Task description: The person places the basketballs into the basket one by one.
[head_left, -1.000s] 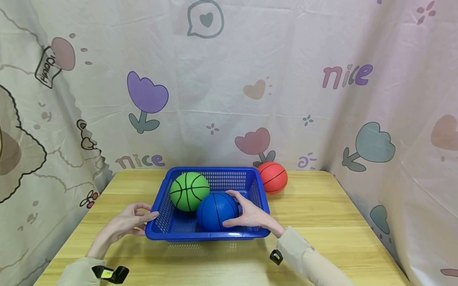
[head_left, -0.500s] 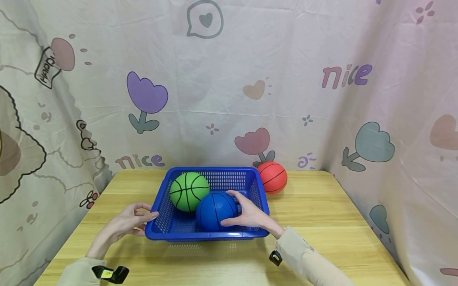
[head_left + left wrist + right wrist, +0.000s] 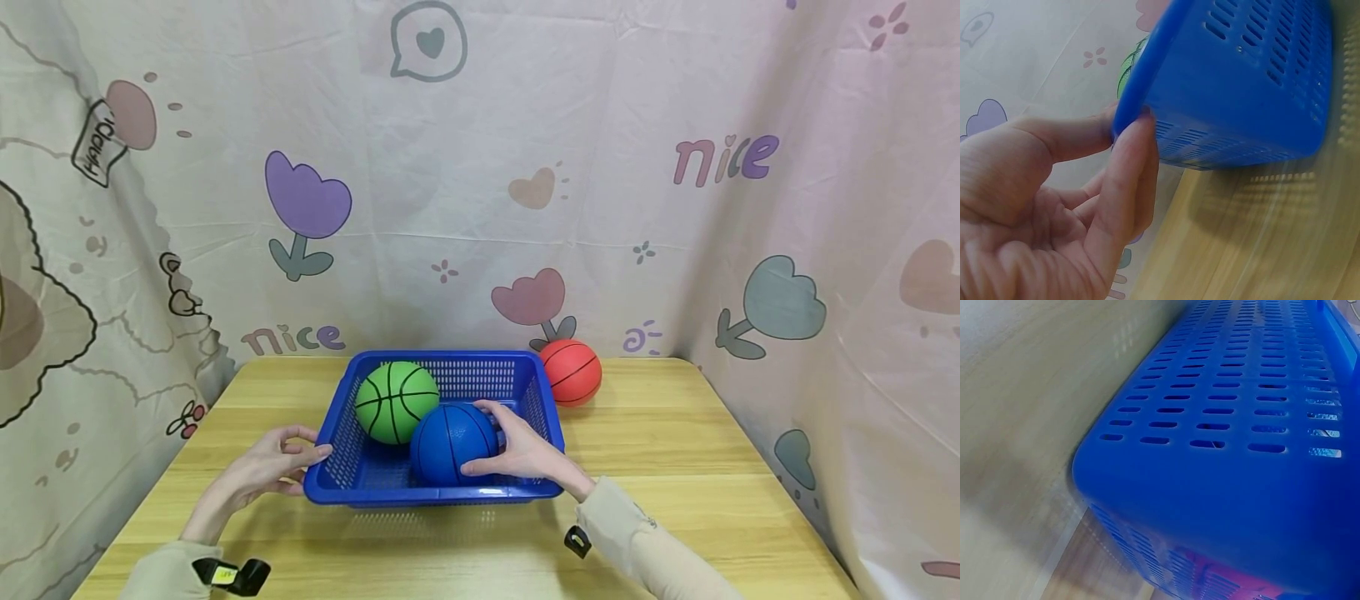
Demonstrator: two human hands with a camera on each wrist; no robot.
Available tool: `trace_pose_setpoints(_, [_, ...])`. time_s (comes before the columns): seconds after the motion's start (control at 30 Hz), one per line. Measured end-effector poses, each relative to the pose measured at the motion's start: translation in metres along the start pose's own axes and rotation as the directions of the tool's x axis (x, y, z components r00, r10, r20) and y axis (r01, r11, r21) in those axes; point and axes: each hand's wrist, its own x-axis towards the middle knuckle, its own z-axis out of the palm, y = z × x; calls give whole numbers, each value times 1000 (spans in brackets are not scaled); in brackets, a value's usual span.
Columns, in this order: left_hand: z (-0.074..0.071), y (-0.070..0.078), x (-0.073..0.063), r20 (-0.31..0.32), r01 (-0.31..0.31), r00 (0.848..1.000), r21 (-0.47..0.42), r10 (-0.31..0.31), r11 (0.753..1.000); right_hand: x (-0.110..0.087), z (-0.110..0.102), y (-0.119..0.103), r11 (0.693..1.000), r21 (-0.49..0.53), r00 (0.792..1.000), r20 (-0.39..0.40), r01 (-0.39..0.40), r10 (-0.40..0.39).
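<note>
Blue ball (image 3: 450, 444) in blue basket (image 3: 341, 479): right hand (image 3: 525, 454) cups it, left hand (image 3: 258, 471) pinches the rim (green ball (image 3: 396, 402) adjacent); it may slip from that loose grip.

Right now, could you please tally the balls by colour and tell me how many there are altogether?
Green ball: 1, in the blue basket
Blue ball: 1, in the basket, gripped by the right hand
Red ball: 1, on the table
Total: 3 balls
</note>
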Motion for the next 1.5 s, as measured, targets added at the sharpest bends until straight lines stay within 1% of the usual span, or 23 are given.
trace_pose_setpoints(0.5, [1,-1,0,-2,-1,1000,-7,1,1000,-1,-4,-2,1000,8,999,26,-22,22])
trace_pose_setpoints(0.7, [1,0,1,-5,-3,1000,-8,3,1000,-3,-7,-3,1000,24,1000,22,-9,9])
trace_pose_setpoints(0.77, [1,-1,0,-8,1,1000,-9,-1,1000,-3,-9,-4,1000,30,1000,9,2,-2])
trace_pose_setpoints(0.93, [0,-1,0,-14,4,1000,-7,-4,1000,-5,-17,-4,993,109,999,-43,36,-32])
trace_pose_setpoints(1.0, [0,-2,0,-14,4,1000,-6,-4,1000,-5,-23,-4,985,160,995,-89,67,-53])
trace_pose_setpoints(1.07, [0,-2,0,-14,5,1000,-7,-5,1000,-4,-30,-1,974,198,985,-157,106,-75])
trace_pose_setpoints(1.13, [0,-2,0,-12,3,1000,-9,-3,1000,-3,-38,3,961,233,965,-245,151,-92])
trace_pose_setpoints(1.17, [0,-3,0,-10,0,1000,-9,0,1000,-3,-42,5,953,248,951,-292,172,-96])
trace_pose_setpoints(1.2, [0,-3,-1,-7,-5,1000,-8,5,1000,-3,-45,9,947,260,935,-344,189,-92])
trace_pose_setpoints(1.27, [0,-3,-1,-5,-7,1000,-11,7,1000,-1,-52,17,934,280,889,-452,219,-73])
trace_pose_setpoints(1.3, [0,-2,-1,-6,-4,1000,-15,4,1000,-1,-56,21,928,293,860,-508,228,-50])
trace_pose_setpoints(1.33, [0,-2,-1,-6,-2,1000,-17,2,1000,0,-59,26,922,307,825,-564,236,-24])
trace_pose_setpoints(1.4, [0,-2,0,-5,-1,1000,-20,0,1000,0,-63,38,919,316,746,-665,235,38])
trace_pose_setpoints(1.5, [1,-2,0,-8,5,1000,-23,-5,1000,0,-68,56,928,312,637,-762,202,117])
